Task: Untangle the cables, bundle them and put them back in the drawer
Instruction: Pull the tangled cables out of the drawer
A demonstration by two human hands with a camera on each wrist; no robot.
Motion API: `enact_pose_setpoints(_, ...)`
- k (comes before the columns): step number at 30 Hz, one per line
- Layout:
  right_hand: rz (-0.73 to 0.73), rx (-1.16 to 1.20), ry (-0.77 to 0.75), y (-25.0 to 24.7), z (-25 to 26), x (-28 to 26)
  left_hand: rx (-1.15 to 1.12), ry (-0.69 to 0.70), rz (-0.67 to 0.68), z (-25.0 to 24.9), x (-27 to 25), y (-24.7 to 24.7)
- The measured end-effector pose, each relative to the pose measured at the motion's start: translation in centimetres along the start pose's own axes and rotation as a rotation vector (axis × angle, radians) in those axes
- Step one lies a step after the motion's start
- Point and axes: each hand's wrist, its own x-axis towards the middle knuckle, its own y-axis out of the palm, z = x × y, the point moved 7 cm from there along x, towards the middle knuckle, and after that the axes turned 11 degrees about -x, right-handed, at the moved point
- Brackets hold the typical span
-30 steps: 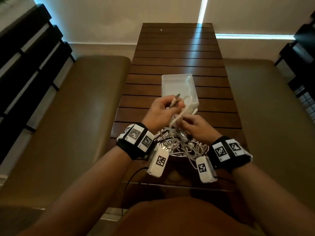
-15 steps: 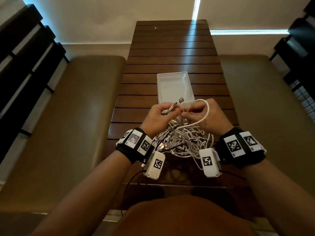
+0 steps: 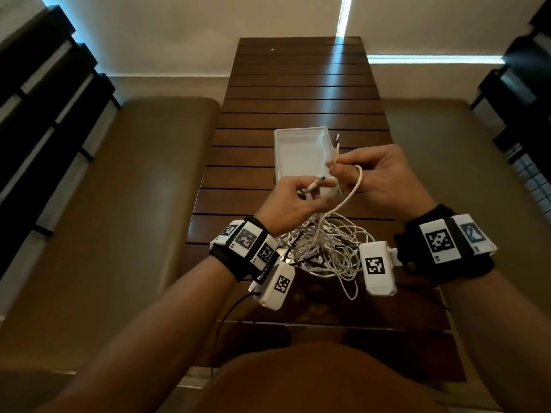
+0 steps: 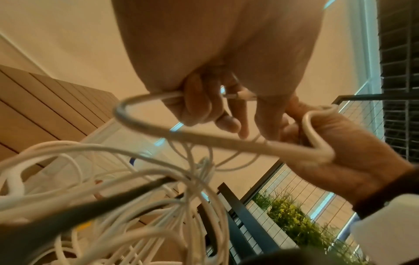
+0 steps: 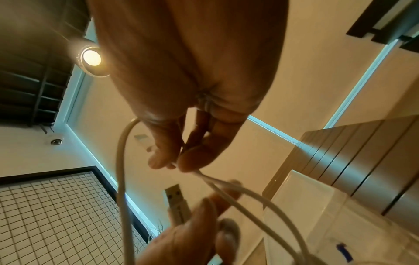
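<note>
A tangle of white cables (image 3: 322,248) lies on the slatted wooden table (image 3: 298,84) between my wrists. My left hand (image 3: 301,198) is raised over it and grips one cable end, whose small plug (image 3: 316,184) sticks out toward the right. My right hand (image 3: 343,171) pinches a white cable just below its USB plug (image 3: 336,143), which points up. From that pinch a cable loop (image 3: 356,186) hangs down into the tangle. The left wrist view shows my fingers (image 4: 199,100) curled round the cable. The white drawer tray (image 3: 298,150) stands just beyond both hands.
Padded brown benches (image 3: 134,204) run along both sides of the narrow table. Dark slatted furniture (image 3: 35,99) stands at the far left and the far right. Bare tabletop stretches beyond the tray to the wall.
My right hand has moved right and away from the left, lifting the USB plug end higher. The cable loop between the hands has drawn out longer.
</note>
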Motion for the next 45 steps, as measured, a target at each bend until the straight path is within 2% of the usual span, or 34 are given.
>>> enact_pose_setpoints(3, -0.029, 0.048, 0.026, -0.5, 0.3, 0.1, 0.023, 0.006, 0.079, 0.2, 0.1, 1.2)
enact_pose_setpoints(8, -0.058, 0.058, -0.014, -2.0, 1.6, -0.3, 0.036, 0.041, -0.021, 0.0, 0.6, 0.6)
enact_pose_setpoints(12, -0.118, 0.099, -0.059, -2.1, 2.4, -0.4, 0.145, 0.080, -0.003, -0.9, 1.1, 1.2)
enact_pose_setpoints(15, -0.242, 0.129, -0.147, -3.3, 3.8, -0.6, 0.357, -0.009, -0.003, -0.3, 1.5, 0.7)
enact_pose_setpoints(18, -0.361, 0.189, -0.276, -5.3, 5.1, -0.8, 0.417, -0.173, 0.027, 1.2, 1.2, -0.2)
enact_pose_setpoints(20, -0.393, 0.205, -0.289, -5.6, 4.6, -0.9, 0.434, -0.172, 0.053, 1.5, 0.9, -0.2)
enact_pose_setpoints(22, -0.322, 0.167, -0.160, -4.2, 2.6, -0.4, 0.431, -0.120, 0.030, 1.2, 1.0, -0.2)
enact_pose_setpoints(24, -0.130, -0.008, 0.008, -0.9, 0.2, -0.1, 0.390, -0.090, -0.011, 1.0, 1.2, -0.2)
enact_pose_setpoints(25, -0.055, -0.083, 0.046, 0.5, -0.8, -0.4, 0.380, -0.072, -0.020, 0.9, 1.3, -0.1)
enact_pose_setpoints(27, -0.017, -0.136, 0.052, 2.0, -1.7, -1.0, 0.406, -0.034, -0.027, 0.7, 1.1, 0.0)
enact_pose_setpoints(31, -0.076, -0.081, 0.027, 1.5, -2.1, -1.0, 0.349, -0.084, -0.032, 1.3, 0.8, -0.5)
enact_pose_setpoints(36, -0.270, 0.183, -0.180, -1.5, 2.3, -0.6, 0.497, -0.230, 0.067, 4.5, -0.1, -0.3)
enact_pose_setpoints(39, -0.291, 0.203, -0.193, -2.3, 1.9, -0.7, 0.415, -0.220, 0.000, 5.3, -0.5, -0.4)
enact_pose_setpoints(41, -0.173, 0.049, -0.071, -0.5, -1.0, -1.0, 0.311, -0.197, -0.039, 5.0, -0.3, -0.5)
enact_pose_setpoints(43, 0.054, -0.147, 0.093, 2.8, -5.2, -2.4, 0.204, -0.155, -0.020, 4.3, -0.1, -0.4)
enact_pose_setpoints(44, 0.144, -0.204, 0.129, 4.3, -6.9, -3.5, 0.187, -0.133, -0.012, 3.9, -0.1, -0.4)
enact_pose_setpoints(45, 0.168, -0.252, 0.129, 5.1, -8.1, -4.4, 0.176, -0.110, -0.028, 3.6, -0.2, -0.6)
